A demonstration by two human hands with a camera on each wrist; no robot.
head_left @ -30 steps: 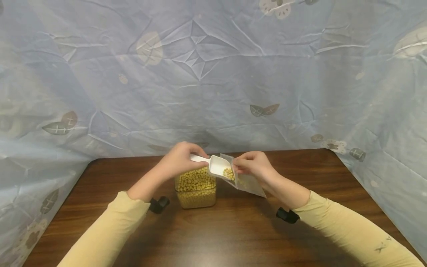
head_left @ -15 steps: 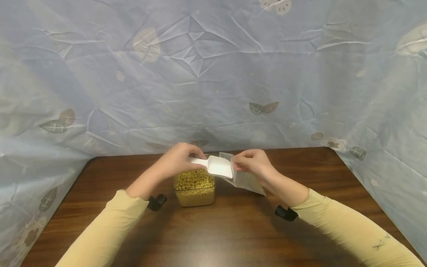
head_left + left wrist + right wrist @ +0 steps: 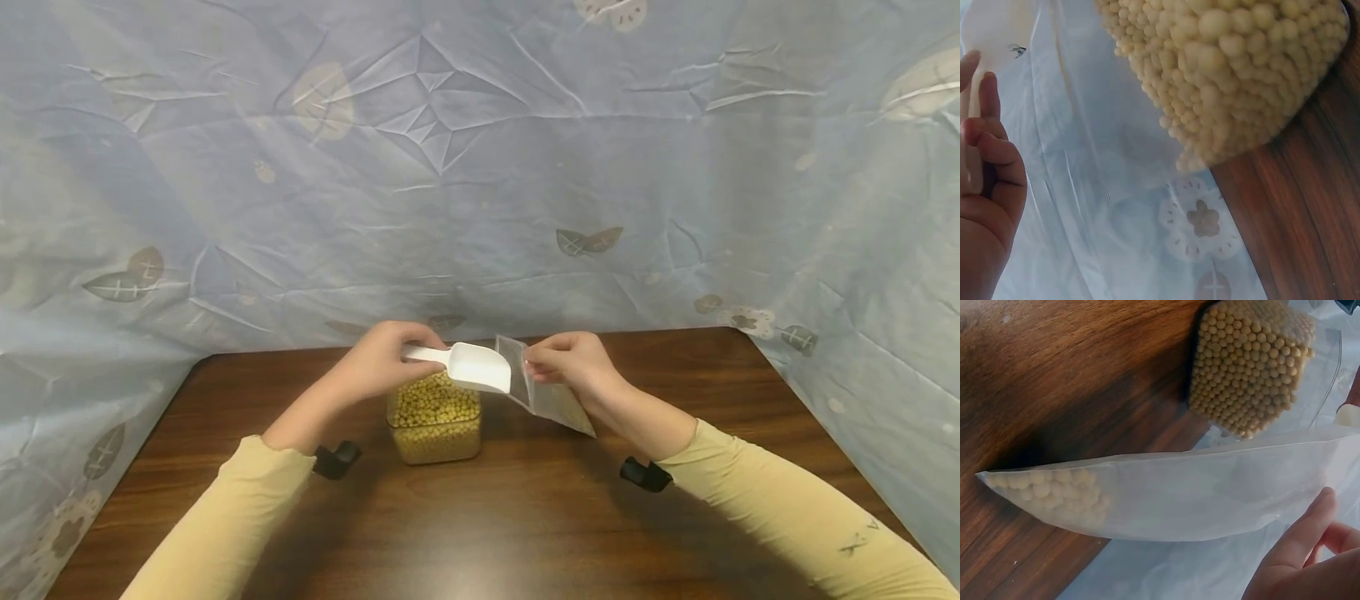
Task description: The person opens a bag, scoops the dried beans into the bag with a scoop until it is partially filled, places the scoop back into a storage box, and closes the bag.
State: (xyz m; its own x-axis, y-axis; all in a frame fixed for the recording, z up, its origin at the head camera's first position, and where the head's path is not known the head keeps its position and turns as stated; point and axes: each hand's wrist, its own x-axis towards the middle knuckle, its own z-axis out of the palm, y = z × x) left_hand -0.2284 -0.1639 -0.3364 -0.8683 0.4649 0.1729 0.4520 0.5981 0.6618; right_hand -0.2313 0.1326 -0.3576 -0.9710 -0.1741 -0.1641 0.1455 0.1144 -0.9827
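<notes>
My left hand grips a white plastic scoop by its handle, over the right part of a clear tub filled with yellow soybeans. No beans show in the scoop's bowl. Its front edge is beside the mouth of a translucent plastic bag. Some beans sit in the bag's bottom corner, seen in the right wrist view. With thumb and fingers my right hand pinches the bag near its opening. In the left wrist view, the curled left hand and part of the scoop appear at the left edge.
The dark wooden table lies beneath. Behind it and at both sides hangs a pale blue patterned cloth. Black wrist mounts sit below each wrist.
Beans at the scoop's front edge are gone from it. The left hand and scoop have drawn back slightly left from the bag's mouth. The right hand still pinches the bag.
</notes>
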